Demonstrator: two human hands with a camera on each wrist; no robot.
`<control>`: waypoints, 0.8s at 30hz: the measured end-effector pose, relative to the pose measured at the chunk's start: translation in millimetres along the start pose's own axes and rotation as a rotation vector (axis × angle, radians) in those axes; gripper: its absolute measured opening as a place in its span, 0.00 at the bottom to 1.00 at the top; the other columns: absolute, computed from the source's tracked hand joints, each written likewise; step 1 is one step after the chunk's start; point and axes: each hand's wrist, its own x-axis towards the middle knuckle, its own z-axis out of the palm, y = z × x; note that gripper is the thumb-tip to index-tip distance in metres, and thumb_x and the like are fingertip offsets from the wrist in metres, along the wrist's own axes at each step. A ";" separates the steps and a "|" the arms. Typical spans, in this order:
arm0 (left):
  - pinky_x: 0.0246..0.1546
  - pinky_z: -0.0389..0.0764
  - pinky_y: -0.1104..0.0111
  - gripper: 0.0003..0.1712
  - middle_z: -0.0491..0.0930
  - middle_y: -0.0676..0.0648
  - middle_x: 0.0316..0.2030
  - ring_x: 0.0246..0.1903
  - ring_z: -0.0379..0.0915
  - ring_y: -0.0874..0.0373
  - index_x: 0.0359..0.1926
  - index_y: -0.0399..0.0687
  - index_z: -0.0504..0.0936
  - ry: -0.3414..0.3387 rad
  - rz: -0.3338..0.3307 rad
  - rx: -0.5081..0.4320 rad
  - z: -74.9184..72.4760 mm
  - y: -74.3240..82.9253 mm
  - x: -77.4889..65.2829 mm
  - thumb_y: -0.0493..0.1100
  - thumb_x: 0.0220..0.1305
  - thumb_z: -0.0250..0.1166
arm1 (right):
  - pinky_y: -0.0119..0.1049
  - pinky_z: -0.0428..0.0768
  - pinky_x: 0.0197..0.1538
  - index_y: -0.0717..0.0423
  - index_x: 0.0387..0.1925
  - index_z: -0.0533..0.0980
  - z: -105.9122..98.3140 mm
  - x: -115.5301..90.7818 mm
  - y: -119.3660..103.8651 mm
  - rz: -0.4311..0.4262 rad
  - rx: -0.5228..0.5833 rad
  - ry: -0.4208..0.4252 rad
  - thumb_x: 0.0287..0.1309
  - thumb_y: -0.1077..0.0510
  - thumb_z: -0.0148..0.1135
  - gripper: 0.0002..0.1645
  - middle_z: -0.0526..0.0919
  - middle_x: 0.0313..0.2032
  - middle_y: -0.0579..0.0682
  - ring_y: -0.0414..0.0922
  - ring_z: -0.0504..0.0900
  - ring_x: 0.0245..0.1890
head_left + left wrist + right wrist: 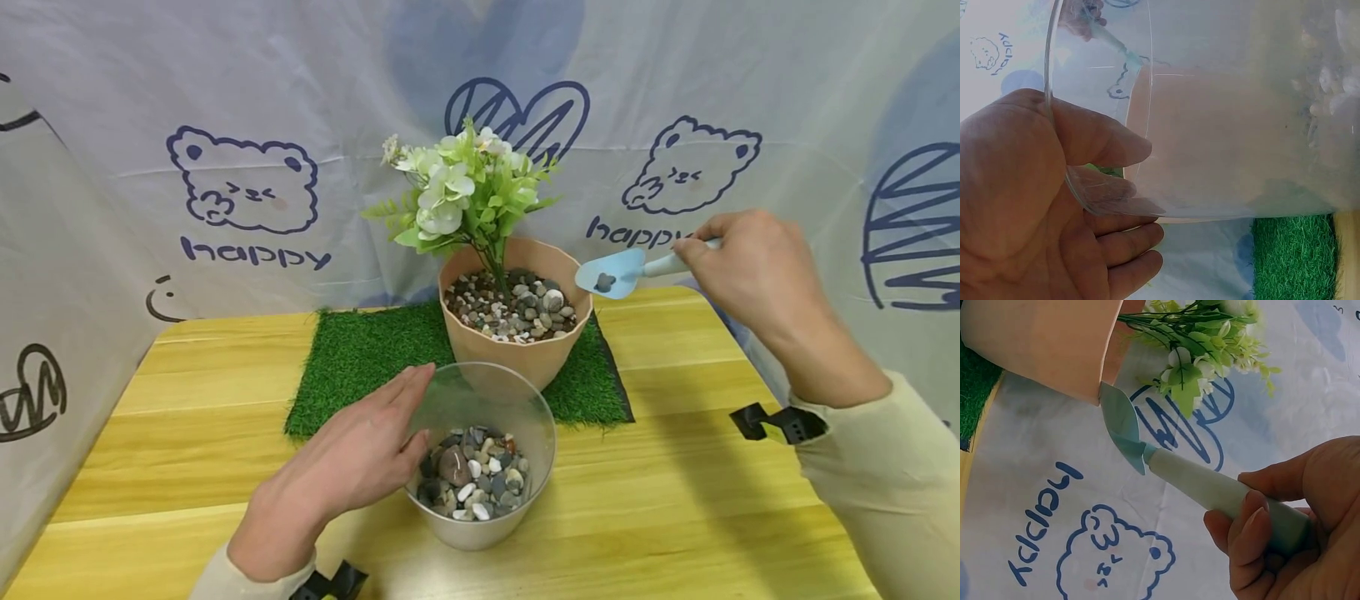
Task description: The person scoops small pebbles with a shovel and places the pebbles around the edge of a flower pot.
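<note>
Blue trowel [636, 263] in curled right hand [757, 267], axis sideways, tip left toward pot [536, 360]

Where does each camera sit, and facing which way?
Head: on head, facing forward and down at pot, tub; left hand, right hand show.
Left wrist: on wrist, facing through tub toward pot; left hand, right hand show.
Right wrist: on wrist, facing trowel and pot; right hand shows.
Head and right wrist share flowers.

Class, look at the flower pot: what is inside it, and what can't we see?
Inside the flower pot are brown, grey and white stones, with flower stems rising from them. What lies beneath the stones, including the pot's floor, is covered.
</note>
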 end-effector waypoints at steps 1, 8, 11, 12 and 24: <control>0.80 0.61 0.47 0.44 0.56 0.36 0.81 0.80 0.56 0.41 0.83 0.39 0.52 -0.001 -0.002 0.000 -0.1 0.0 0.1 0.48 0.76 0.59 | 0.34 0.59 0.14 0.69 0.51 0.85 -0.2 -0.6 -1.0 -0.003 -0.004 0.004 0.76 0.48 0.58 0.26 0.72 0.15 0.50 0.44 0.61 0.13; 0.80 0.61 0.47 0.44 0.56 0.37 0.81 0.80 0.55 0.42 0.84 0.40 0.51 -0.004 -0.005 -0.001 -0.2 -0.5 0.4 0.48 0.76 0.59 | 0.36 0.63 0.17 0.69 0.51 0.85 -0.3 -3.9 -9.2 -0.029 -0.057 0.013 0.76 0.49 0.57 0.26 0.78 0.20 0.54 0.48 0.68 0.15; 0.80 0.61 0.47 0.44 0.56 0.37 0.81 0.80 0.55 0.42 0.84 0.40 0.51 -0.004 -0.006 -0.002 -0.1 -0.9 0.2 0.48 0.76 0.59 | 0.39 0.66 0.19 0.69 0.50 0.85 0.4 -4.9 -13.9 -0.078 -0.108 0.034 0.76 0.50 0.56 0.25 0.81 0.23 0.57 0.51 0.72 0.18; 0.80 0.62 0.47 0.44 0.56 0.37 0.81 0.80 0.55 0.42 0.84 0.40 0.51 -0.004 -0.007 -0.003 -0.1 -1.0 0.1 0.48 0.76 0.59 | 0.40 0.66 0.20 0.69 0.50 0.85 0.7 -5.3 -15.5 -0.098 -0.127 0.041 0.76 0.50 0.56 0.25 0.81 0.24 0.57 0.52 0.72 0.19; 0.79 0.63 0.47 0.44 0.56 0.37 0.81 0.79 0.57 0.42 0.84 0.41 0.52 0.002 -0.007 -0.011 0.2 -1.5 -0.4 0.48 0.76 0.59 | 0.48 0.73 0.22 0.70 0.40 0.86 8.0 -10.7 -24.6 -0.296 -0.195 0.154 0.72 0.56 0.58 0.20 0.87 0.30 0.64 0.55 0.76 0.22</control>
